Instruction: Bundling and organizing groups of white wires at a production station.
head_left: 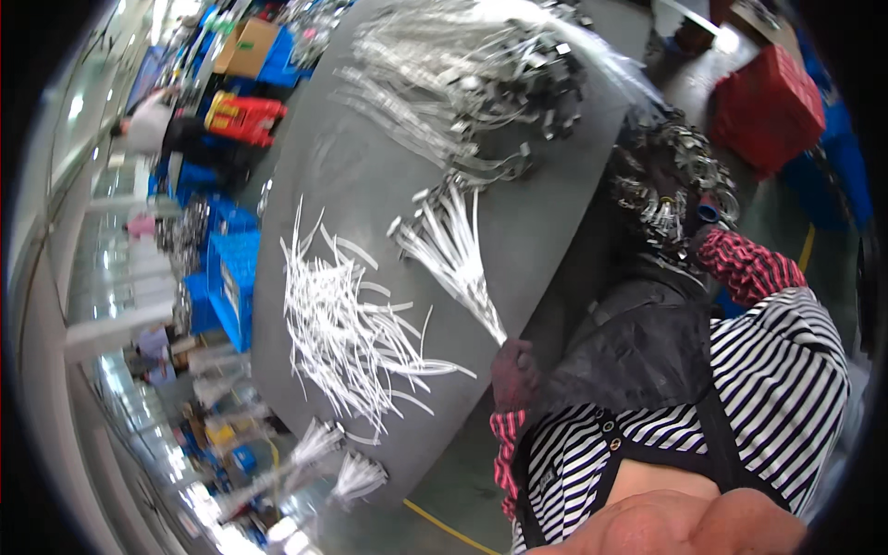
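My left hand [515,370], in a dark maroon glove, is closed round the narrow end of a bundle of thin white strips [453,264] at the table's near edge. The bundle's other end fans out over the grey table [518,222], and its tips look like small metallic pieces. My right hand [696,242] reaches out at the right beside a heap of shiny looped parts [671,185]. Its fingers are dark and blurred among them, so their grip is hidden. A loose pile of white strips [347,324] lies on the table left of the bundle.
Clear strips with metallic ends [499,83] cover the table's far part. Two small white bundles [359,476] lie at its lower left edge. A red wrapped block [768,111] stands at the far right. Blue bins [236,277] and a person [153,125] are beyond the table.
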The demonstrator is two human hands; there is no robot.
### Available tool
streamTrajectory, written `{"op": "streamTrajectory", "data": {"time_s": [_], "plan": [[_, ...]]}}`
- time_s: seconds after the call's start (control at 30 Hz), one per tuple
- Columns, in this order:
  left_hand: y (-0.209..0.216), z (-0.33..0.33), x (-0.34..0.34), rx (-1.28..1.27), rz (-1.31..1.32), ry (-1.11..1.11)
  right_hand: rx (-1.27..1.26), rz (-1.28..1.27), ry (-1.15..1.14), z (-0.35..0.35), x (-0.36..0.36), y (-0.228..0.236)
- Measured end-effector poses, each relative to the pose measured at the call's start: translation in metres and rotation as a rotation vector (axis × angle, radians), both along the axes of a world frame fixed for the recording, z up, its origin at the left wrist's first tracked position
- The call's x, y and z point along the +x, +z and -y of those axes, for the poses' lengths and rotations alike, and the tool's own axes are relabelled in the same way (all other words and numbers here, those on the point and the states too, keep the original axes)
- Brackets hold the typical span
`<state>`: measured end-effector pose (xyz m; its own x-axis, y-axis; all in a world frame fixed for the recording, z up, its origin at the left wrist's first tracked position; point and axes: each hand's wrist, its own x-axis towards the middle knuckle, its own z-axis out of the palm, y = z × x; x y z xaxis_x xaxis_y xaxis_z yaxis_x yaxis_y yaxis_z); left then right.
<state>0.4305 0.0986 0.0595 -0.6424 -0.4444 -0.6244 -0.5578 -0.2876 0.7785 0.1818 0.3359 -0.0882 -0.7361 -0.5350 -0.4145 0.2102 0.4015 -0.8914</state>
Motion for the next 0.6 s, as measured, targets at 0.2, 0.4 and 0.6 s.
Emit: {"op": "streamTrajectory", "data": {"time_s": [0.2, 0.4, 0.6], "plan": [[-0.003, -0.017, -0.005, 0.475, 0.064, 0.325, -0.159, -0.037, 0.657, 0.118, 0.047, 0.049], [-0.015, -0.020, 0.014, 0.740, -0.273, 0.447, -0.149, -0.115, 1.156, 0.161, 0.068, 0.072], [-0.032, -0.028, 0.008, 0.864, -0.485, 0.423, 0.077, 0.241, 1.080, 0.126, 0.030, 0.072]]}}
